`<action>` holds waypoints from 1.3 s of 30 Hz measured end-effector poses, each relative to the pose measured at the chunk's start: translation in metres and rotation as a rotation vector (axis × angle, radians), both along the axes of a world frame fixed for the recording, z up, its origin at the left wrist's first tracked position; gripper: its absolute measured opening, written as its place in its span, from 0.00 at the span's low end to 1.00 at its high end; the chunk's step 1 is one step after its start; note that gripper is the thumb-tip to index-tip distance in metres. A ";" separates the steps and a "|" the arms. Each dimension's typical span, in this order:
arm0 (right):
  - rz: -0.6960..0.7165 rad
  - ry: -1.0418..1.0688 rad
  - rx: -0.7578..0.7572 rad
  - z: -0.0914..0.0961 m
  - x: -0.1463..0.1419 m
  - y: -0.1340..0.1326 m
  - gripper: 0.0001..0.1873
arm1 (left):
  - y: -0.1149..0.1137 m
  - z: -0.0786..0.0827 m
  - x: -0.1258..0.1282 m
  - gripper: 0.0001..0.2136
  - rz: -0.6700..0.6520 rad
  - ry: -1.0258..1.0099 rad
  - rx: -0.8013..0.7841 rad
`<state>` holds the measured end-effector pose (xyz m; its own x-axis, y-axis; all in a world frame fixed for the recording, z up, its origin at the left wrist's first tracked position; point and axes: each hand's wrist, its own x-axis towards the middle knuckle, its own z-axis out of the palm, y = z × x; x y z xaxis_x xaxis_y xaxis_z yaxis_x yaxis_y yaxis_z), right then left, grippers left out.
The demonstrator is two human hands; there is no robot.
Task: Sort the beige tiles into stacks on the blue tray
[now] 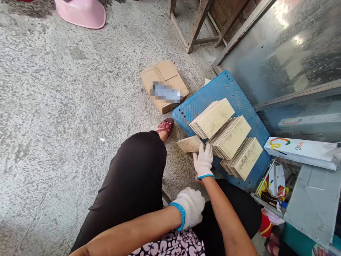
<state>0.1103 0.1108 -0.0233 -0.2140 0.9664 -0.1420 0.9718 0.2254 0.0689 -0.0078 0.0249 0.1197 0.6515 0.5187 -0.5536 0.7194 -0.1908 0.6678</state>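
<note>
My right hand [204, 160], in a white knit glove with a blue cuff, reaches to the near edge of the stacks. Its fingers are stretched out and apart, touching the right end of a thin, pale rectangular board [188, 144]. Beside it, similar boards stand on edge in three leaning rows: a far row [217, 119], a middle row [236, 137] and a near row [247, 160]. Dark specks mark their faces. My left hand [190, 208], gloved alike, is closed above my lap; whatever its curled fingers hold, if anything, is hidden.
The rows rest on a blue plastic platform [222, 85]. A cardboard box [160, 73] lies on the concrete floor beyond my foot. At right are a white printed bag [301, 151] and a grey metal surface [311, 199]. A wooden stool [195, 30] and pink plastic item [82, 14] stand farther off.
</note>
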 end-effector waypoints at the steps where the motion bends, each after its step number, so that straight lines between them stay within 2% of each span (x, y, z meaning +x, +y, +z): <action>1: 0.003 -0.016 -0.009 0.001 -0.001 0.001 0.29 | 0.000 0.000 0.000 0.17 -0.001 0.004 0.000; 14: -0.020 -0.107 -0.116 -0.005 -0.008 -0.003 0.35 | -0.003 -0.011 0.004 0.19 -0.007 0.007 -0.019; 25: 0.014 -0.052 -0.083 -0.005 -0.009 -0.013 0.35 | -0.007 -0.017 0.007 0.21 -0.033 0.019 -0.002; 31: 0.070 0.116 -0.078 -0.012 -0.002 -0.023 0.26 | -0.007 -0.015 0.005 0.20 -0.036 0.015 0.008; 34: 0.001 0.241 -0.102 -0.018 0.003 -0.022 0.22 | -0.007 -0.013 0.005 0.19 -0.027 0.026 0.009; 39: -0.110 0.404 -0.151 -0.025 0.009 -0.014 0.21 | -0.007 -0.013 0.005 0.20 0.018 0.052 -0.004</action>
